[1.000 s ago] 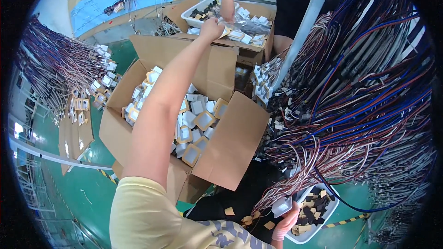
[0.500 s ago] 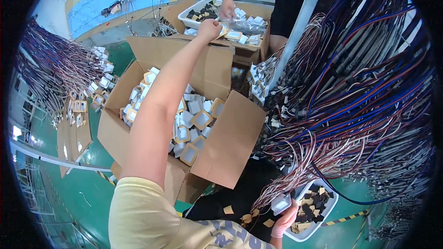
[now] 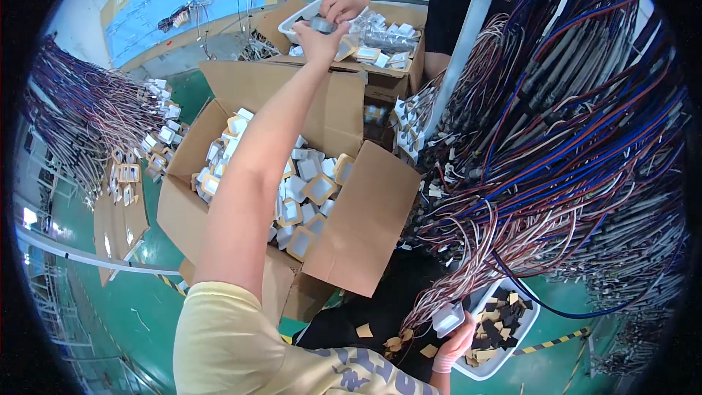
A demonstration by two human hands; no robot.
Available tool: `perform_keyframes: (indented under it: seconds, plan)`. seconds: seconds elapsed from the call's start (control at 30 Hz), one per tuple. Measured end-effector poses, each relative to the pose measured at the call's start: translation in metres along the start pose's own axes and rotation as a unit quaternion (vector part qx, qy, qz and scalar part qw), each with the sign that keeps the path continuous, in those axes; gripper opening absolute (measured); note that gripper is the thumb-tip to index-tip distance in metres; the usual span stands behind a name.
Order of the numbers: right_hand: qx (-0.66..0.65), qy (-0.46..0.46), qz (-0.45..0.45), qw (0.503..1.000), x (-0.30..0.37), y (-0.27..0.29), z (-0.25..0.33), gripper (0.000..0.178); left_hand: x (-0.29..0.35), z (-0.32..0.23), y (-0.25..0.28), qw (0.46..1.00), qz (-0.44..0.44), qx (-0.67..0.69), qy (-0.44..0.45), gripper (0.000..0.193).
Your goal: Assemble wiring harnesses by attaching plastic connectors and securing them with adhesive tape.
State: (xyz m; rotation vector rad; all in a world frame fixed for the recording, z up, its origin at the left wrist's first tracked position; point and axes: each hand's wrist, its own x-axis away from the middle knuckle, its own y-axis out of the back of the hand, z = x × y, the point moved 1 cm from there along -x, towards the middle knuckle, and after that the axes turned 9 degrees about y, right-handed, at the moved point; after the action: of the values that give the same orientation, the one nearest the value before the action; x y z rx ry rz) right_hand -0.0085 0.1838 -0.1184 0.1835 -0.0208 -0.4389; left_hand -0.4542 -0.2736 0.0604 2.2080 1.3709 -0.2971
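Apparently, a grey roundish piece (image 3: pixel 321 25) is straddled by the spread thumb and fingers of the left hand (image 3: pixel 319 45); whether it is gripped or merely touched cannot be told. The piece is placed just beyond the palm, between the fingertips, and no long axis can be made out. It is met from the far right by a co-worker's hand (image 3: pixel 344 9), while the right hand (image 3: pixel 455 344) is set well apart. By the right fingers a white housing (image 3: pixel 447 319) is grasped, close beside a white tub (image 3: pixel 479 374) of black and tan pads. The left arm is stretched nearly straight forward, above an open carton (image 3: pixel 184 208) filled with white housings; the right hand is held low.
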Motion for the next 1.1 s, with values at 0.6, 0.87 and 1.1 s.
perform_keyframes:
  seconds: [0.6,0.87,1.1]
  plan:
    - [0.107,0.421,0.13,0.891,0.012,-0.008,0.184,0.074,0.329,-0.08,0.238,0.537,0.647,0.454,0.295,0.053]
    - [0.159,0.464,0.123,0.862,0.023,-0.004,0.174,0.05,0.414,-0.088,0.279,0.651,0.659,0.333,0.174,0.085]
    - [0.163,0.457,0.105,0.868,0.043,0.017,0.165,0.049,0.427,-0.093,0.298,0.715,0.594,0.351,0.113,0.023]
